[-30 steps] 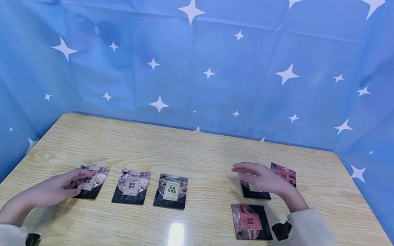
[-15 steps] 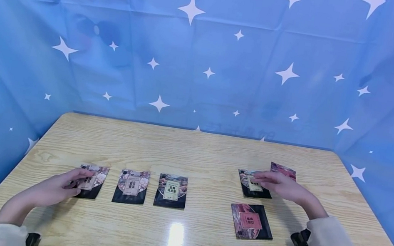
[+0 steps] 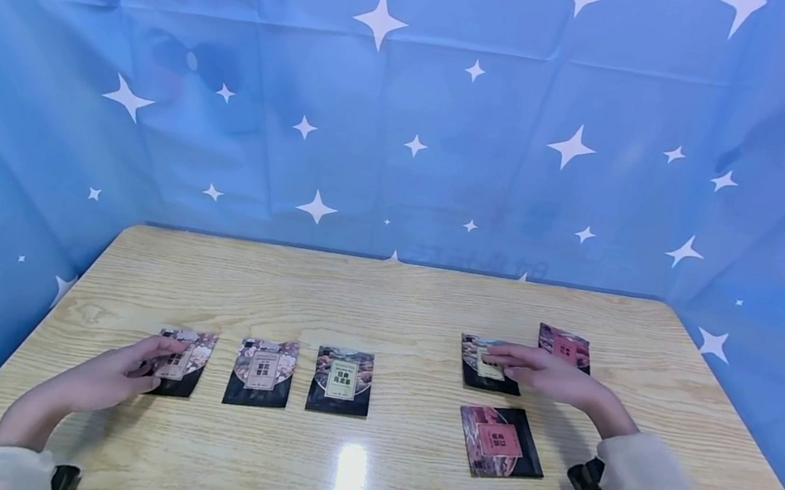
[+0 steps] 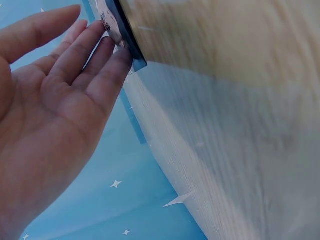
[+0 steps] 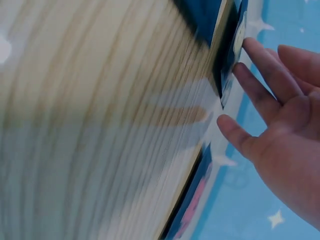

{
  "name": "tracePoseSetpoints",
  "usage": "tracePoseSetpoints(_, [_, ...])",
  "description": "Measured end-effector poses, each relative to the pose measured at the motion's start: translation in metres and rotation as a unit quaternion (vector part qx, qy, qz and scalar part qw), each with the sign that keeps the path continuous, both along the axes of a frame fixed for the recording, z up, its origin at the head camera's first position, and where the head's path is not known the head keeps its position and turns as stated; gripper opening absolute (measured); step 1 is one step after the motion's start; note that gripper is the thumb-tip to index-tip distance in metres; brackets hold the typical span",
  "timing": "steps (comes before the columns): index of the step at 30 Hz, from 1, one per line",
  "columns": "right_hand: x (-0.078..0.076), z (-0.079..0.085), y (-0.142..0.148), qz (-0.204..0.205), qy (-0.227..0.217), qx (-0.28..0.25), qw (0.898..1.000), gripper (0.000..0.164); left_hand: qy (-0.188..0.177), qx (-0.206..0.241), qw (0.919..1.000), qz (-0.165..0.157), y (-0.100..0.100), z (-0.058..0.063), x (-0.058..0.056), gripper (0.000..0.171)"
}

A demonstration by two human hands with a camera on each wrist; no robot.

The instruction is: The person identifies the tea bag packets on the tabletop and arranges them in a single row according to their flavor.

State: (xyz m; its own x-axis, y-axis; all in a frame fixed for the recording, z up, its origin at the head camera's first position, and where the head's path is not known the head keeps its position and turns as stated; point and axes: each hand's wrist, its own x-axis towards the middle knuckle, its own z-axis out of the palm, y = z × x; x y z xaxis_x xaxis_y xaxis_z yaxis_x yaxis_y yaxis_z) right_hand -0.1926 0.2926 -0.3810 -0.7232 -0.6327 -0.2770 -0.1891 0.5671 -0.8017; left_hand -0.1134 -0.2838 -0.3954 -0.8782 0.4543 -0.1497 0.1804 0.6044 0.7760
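Note:
Several flat tea sachets lie on the wooden table. My left hand (image 3: 98,377) rests its straight fingertips on the leftmost sachet (image 3: 183,383), which has a pale pink label. The left wrist view shows that palm open, its fingers reaching the sachet edge (image 4: 131,40). On the right, a dark sachet with a pale green label (image 3: 486,380) lies under the extended fingers of my right hand (image 3: 557,381), which hide part of its label. From the right wrist view, two fingertips touch this sachet's face (image 5: 239,37) while the little finger stays apart.
A floral sachet (image 3: 261,373) and a green-labelled sachet (image 3: 340,382) lie in line right of my left hand. One red-labelled sachet (image 3: 500,442) lies turned sideways in front of my right hand, another (image 3: 566,346) behind it. A blue starry curtain (image 3: 411,114) surrounds the table (image 3: 257,460).
My right hand first drew back to the right over the green-labelled sachet, then moved left. That sachet has slid a little left with it. The left hand has stayed still.

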Motion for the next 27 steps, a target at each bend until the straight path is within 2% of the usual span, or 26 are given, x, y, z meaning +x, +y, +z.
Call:
tracePoseSetpoints(5, [-0.002, 0.001, -0.02, 0.026, -0.017, -0.001, 1.0, 0.044, -0.003, 0.002, 1.0, 0.0, 0.0, 0.0, 0.0, 0.044])
tracePoseSetpoints(10, [-0.001, 0.001, -0.042, 0.058, 0.013, 0.01, 0.998, 0.043, -0.004, 0.0, 1.0, 0.0, 0.0, 0.0, 0.0, 0.044])
tracePoseSetpoints(19, [0.015, -0.001, -0.07, 0.083, -0.004, 0.009, 0.996, 0.045, -0.001, 0.002, 1.0, -0.001, 0.0, 0.0, 0.0, 0.043])
tracePoseSetpoints(27, [0.029, 0.002, -0.084, 0.103, 0.014, 0.016, 0.994, 0.043, 0.002, 0.002, 1.0, -0.001, -0.001, -0.001, 0.0, 0.042])
